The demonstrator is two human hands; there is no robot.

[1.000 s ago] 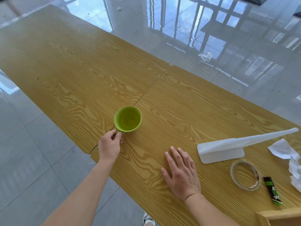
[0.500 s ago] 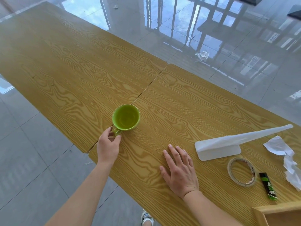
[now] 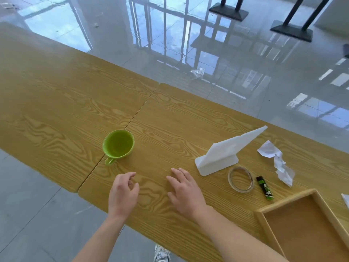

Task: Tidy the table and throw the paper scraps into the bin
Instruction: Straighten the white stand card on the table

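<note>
- While the left hand (image 3: 122, 193) hangs just above the wooden table (image 3: 170, 114) near its front edge, its fingers are loosely curled and hold nothing.
- The right hand (image 3: 186, 193) lies palm down beside it, with its fingers relaxed and slightly spread. Whether it touches the tabletop cannot be told.
- A green cup (image 3: 118, 146) stands upright just beyond the left hand, apart from it, with its handle pointing toward the person.
- A crumpled paper scrap (image 3: 275, 159) lies on the table well to the right of both hands.
- Another white scrap (image 3: 346, 198) is cut off by the right edge of the view.
- A white folded stand (image 3: 222, 154) sits between the right hand and the crumpled scrap.
- A roll of tape (image 3: 240, 179) lies flat just in front of the stand, and a small green-and-black stick (image 3: 264, 188) lies beside the roll.
- A shallow wooden tray (image 3: 283, 203) sits at the near right corner.
- A clear wrapper (image 3: 197, 72) lies on the glossy floor beyond the table.
</note>
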